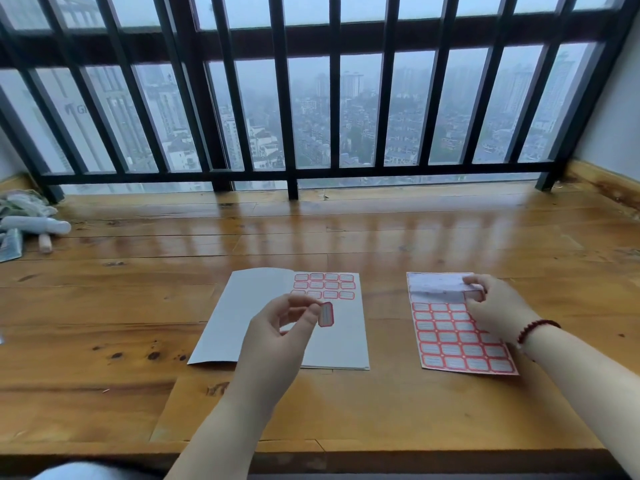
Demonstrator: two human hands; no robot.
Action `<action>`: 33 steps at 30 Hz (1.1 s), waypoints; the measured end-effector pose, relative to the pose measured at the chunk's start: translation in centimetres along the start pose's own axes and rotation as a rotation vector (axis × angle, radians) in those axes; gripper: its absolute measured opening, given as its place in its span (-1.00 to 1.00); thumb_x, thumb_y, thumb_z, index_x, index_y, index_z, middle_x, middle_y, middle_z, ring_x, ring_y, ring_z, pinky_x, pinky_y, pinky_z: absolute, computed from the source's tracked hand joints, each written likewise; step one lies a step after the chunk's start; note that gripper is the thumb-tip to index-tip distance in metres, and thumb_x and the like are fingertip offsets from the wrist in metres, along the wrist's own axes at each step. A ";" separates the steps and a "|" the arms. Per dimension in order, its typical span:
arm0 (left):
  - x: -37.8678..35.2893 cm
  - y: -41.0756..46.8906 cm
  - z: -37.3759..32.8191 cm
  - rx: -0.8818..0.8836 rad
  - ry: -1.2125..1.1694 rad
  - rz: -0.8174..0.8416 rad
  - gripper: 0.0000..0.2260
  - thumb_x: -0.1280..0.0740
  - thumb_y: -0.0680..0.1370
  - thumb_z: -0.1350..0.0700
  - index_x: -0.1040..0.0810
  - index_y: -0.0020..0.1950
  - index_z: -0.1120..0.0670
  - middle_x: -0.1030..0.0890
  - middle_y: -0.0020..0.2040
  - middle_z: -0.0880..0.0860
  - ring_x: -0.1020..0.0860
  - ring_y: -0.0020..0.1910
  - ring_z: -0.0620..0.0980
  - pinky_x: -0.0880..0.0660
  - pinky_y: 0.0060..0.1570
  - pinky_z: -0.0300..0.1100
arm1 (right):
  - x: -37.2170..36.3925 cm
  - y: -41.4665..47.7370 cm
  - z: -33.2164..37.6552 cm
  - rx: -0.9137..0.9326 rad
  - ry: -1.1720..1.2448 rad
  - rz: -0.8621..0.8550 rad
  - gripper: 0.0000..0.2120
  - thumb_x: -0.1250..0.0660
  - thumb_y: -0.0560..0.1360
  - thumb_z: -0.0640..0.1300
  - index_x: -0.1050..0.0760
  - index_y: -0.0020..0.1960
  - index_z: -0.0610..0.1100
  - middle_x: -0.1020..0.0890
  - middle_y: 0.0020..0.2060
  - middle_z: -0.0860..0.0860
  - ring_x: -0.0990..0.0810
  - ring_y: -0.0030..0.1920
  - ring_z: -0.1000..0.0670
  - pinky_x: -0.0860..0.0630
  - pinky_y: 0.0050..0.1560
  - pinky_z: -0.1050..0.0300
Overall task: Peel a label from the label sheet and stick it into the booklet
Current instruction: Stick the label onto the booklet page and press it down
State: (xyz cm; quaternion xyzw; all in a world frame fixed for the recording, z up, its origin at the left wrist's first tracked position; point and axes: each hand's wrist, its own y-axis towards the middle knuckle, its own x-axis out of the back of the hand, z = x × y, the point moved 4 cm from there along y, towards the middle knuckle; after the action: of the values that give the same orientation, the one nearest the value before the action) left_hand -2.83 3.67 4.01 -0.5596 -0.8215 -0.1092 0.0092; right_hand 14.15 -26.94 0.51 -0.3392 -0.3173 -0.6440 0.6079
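Observation:
An open booklet (242, 317) lies on the wooden table, with several red-bordered labels stuck in rows at the top of its right page. My left hand (277, 337) hovers over that page and pinches a single red-bordered label (325, 314) between thumb and fingertips. To the right lies the label sheet (457, 344), its upper rows bare and its top edge curled over. My right hand (498, 310) rests on the sheet's upper right part, fingers pressing on the curled edge. A red bead bracelet circles that wrist.
The wooden table (346, 237) runs back to a black barred railing (294, 174) in front of a window. At the far left lie a white tube (38, 225) and crumpled wrappers (20, 206). A wall stands at the right.

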 end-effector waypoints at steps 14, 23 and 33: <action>-1.4 0.7 1.7 0.015 0.379 0.392 -0.97 -0.38 0.47 -0.03 -0.61 -0.14 -0.18 -0.66 -0.17 -0.22 -0.58 -0.12 -0.29 -0.44 -0.16 -0.34 | -4.2 -10.7 12.8 0.706 0.137 0.254 -0.70 -0.31 0.44 0.07 -0.42 0.17 0.16 -0.53 -0.05 0.25 -0.44 0.03 0.21 -0.38 0.09 0.25; -0.3 2.7 2.2 0.044 0.490 0.422 -0.83 -0.36 0.45 -0.11 -0.37 -0.06 -0.24 -0.66 -0.15 -0.16 -0.59 -0.19 -0.22 -0.45 -0.23 -0.23 | -7.5 -12.1 13.9 0.729 0.198 0.251 -0.73 -0.27 0.50 -0.09 -0.40 0.16 0.16 -0.56 -0.14 0.20 -0.49 -0.03 0.22 -0.43 -0.02 0.27; 1.4 6.7 4.8 -0.050 0.931 0.112 -0.85 -0.28 0.49 -0.03 -0.48 0.06 -0.16 -0.57 0.06 -0.14 -0.39 0.19 0.03 -0.26 0.08 -0.03 | -7.8 -10.4 14.0 0.612 0.226 0.144 -0.76 -0.29 0.47 -0.20 -0.46 0.10 0.04 -0.55 -0.22 0.15 -0.52 -0.14 0.16 -0.42 -0.14 0.33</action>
State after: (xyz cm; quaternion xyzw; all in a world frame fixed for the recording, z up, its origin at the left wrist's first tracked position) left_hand 3.29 8.23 0.70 -0.4945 -0.6958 -0.3675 0.3692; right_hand 4.77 -10.39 2.12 -0.0888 -0.4016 -0.5078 0.7569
